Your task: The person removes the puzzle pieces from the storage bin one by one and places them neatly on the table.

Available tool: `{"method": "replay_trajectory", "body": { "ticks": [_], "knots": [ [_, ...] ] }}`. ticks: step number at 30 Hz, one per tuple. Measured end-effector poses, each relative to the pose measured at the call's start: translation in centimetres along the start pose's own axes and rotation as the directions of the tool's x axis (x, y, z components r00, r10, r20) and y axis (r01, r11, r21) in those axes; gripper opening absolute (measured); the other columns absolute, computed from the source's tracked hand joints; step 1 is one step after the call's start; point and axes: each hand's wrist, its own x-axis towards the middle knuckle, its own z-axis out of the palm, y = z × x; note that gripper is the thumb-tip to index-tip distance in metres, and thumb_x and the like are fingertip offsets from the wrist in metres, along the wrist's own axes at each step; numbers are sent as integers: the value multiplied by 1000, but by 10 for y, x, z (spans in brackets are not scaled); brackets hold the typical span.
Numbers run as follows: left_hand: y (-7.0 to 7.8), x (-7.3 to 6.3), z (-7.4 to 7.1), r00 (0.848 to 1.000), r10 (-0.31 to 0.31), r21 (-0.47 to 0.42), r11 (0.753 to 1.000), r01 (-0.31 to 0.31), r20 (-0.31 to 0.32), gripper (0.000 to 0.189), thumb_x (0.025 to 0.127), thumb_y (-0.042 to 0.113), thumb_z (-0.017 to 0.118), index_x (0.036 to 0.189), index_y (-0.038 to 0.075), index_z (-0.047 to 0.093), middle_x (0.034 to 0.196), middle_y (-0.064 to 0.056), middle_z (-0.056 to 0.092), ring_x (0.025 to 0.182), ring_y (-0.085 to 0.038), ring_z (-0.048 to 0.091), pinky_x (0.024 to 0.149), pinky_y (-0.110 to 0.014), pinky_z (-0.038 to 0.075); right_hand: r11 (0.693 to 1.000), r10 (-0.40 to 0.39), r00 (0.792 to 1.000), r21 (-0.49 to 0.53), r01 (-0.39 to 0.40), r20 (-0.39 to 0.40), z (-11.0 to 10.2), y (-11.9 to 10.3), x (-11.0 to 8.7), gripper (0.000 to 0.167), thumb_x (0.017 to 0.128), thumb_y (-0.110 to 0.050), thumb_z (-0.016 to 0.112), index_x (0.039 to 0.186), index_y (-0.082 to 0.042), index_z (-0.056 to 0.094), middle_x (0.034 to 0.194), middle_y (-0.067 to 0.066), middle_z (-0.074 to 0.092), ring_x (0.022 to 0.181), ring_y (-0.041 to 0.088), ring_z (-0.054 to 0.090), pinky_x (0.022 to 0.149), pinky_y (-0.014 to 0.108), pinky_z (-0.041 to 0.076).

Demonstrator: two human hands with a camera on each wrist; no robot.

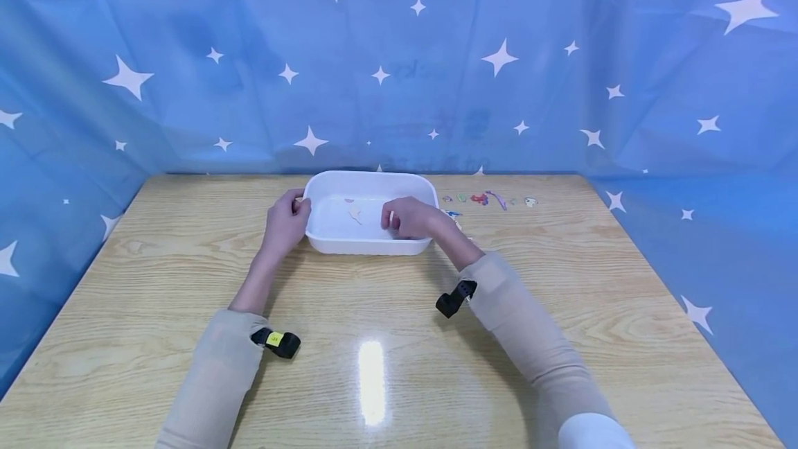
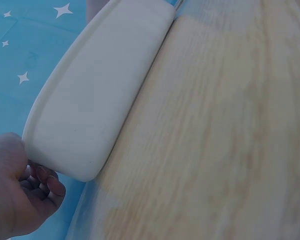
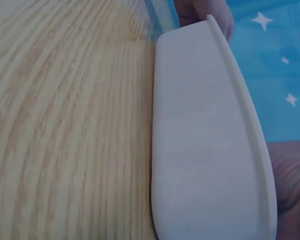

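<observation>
A white plastic tub (image 1: 368, 247) stands near the back edge of the table. My left hand (image 1: 288, 224) grips its left end, thumb at the rim and fingers curled against the outside; the left wrist view shows this hand (image 2: 20, 187) too. My right hand (image 1: 409, 217) reaches over the front right rim into the tub, fingers bent downward. Whether its fingertips hold anything is hidden; in the right wrist view the tub wall (image 3: 210, 130) covers them. Inside the tub lie a thin pale piece (image 1: 355, 213) and a small pinkish piece (image 1: 349, 200).
Right of the tub, several small colourful pieces lie in a row: a red one (image 1: 479, 199), a purple strip (image 1: 497, 199) and a white one (image 1: 530, 201) among them. A blue piece (image 1: 452, 213) lies close to the tub. A blue starred curtain (image 1: 399, 109) hangs behind the wooden table (image 1: 312, 338).
</observation>
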Motion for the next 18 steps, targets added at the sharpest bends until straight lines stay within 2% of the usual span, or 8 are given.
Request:
{"method": "replay_trajectory", "body": {
  "ticks": [4, 9, 13, 15, 18],
  "knots": [
    [-1, 0, 1, 1000, -3, -1, 1000, 3, 3, 41, 106, 16, 46, 138, -8, 53, 85, -9, 51, 67, -15, 47, 57, -23, 40, 999, 26, 999, 44, -25, -30, 2, 0, 1, 20, 89, 7, 66, 103, -6, 65, 95, 9, 63, 90, 22, 56, 80, 30, 45],
    [-1, 1, 1, 1000, -3, -1, 1000, 3, 2, 40, 106, 16, 46, 138, -8, 53, 83, -8, 50, 66, -15, 46, 56, -24, 40, 998, -7, 999, 55, 10, -53, 5, 2, 2, 7, 92, -6, 73, 98, -6, 68, 98, 8, 69, 94, 22, 62, 87, 34, 49],
    [-1, 1, 1, 1000, -4, 4, 1000, 4, -5, 40, 106, 16, 46, 137, -8, 54, 82, -7, 49, 65, -15, 45, 56, -24, 39, 994, -89, 993, 63, 94, -77, 9, 3, 7, 21, 95, -15, 73, 111, -6, 65, 104, 11, 68, 98, 23, 62, 90, 35, 49],
    [-2, 2, 1, 1000, -7, 7, 1000, 8, -11, 40, 105, 16, 47, 137, -7, 54, 81, -7, 48, 65, -15, 44, 56, -23, 38, 987, -144, 986, 65, 150, -80, 12, 2, 10, 26, 94, -14, 73, 117, -6, 63, 105, 12, 67, 98, 24, 62, 90, 36, 48],
    [-2, 2, 1, 1000, -10, 11, 1000, 10, -14, 40, 105, 17, 47, 137, -7, 54, 81, -6, 47, 66, -15, 44, 56, -24, 38, 975, -210, 975, 60, 214, -78, 15, 0, 14, 21, 92, -7, 72, 113, -5, 67, 101, 11, 66, 95, 23, 61, 88, 34, 49]
  ]
}}
